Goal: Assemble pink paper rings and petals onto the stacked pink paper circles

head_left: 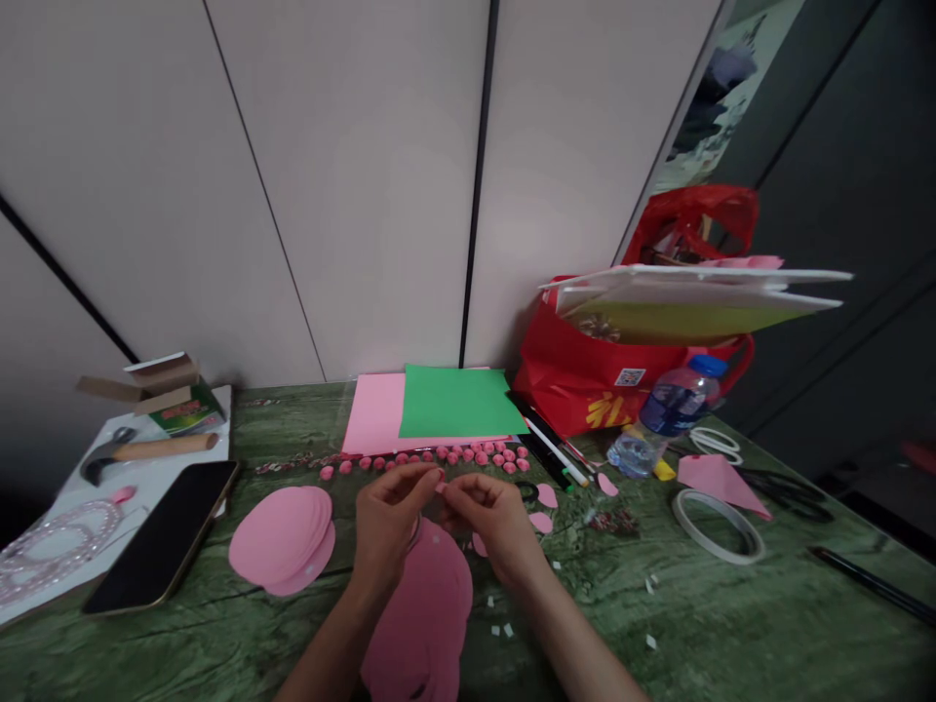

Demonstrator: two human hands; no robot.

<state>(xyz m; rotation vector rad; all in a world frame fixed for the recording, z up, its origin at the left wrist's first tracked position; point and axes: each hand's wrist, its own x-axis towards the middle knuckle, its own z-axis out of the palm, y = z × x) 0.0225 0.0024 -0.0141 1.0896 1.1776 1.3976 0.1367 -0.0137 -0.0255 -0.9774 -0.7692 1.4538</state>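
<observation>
My left hand [387, 517] and my right hand [491, 522] meet over the middle of the table, fingertips pinched together around a small pink paper piece [441, 486]. Its shape is mostly hidden by the fingers. Below the hands lies a stack of pink paper shapes [428, 614]. Another stack of rounded pink paper pieces [282, 536] is to the left. Behind the hands, several small pink rolled pieces [479, 453] sit in rows before a green sheet [460, 402] and a pink sheet [374, 411].
At left are a phone [165, 536], a hammer [157, 448] and an opened box [186, 409]. At right stand a red bag [577, 375] and a water bottle [669, 414], with a tape roll [683, 507], scissors [786, 492] and a black pen [870, 580] nearer.
</observation>
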